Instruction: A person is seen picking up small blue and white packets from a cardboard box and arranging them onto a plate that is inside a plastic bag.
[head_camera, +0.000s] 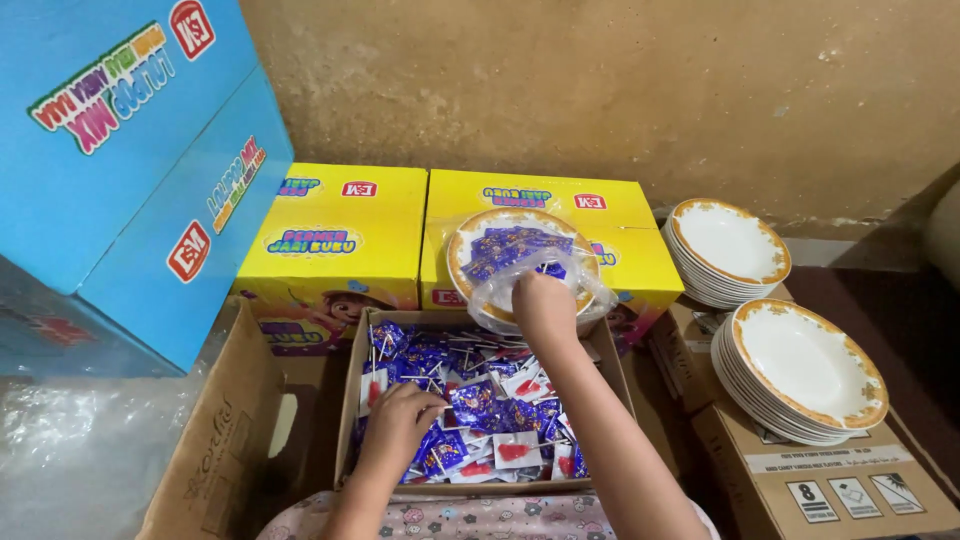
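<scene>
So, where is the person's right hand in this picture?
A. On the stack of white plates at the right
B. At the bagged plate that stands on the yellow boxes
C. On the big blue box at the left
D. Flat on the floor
B: the right hand reaches into the clear plastic bag around the plate with purple sweets on the yellow boxes, while the left hand lies in the cardboard box of wrapped lollipops.

One head-worn camera looks steeply down, close over the work.
</scene>
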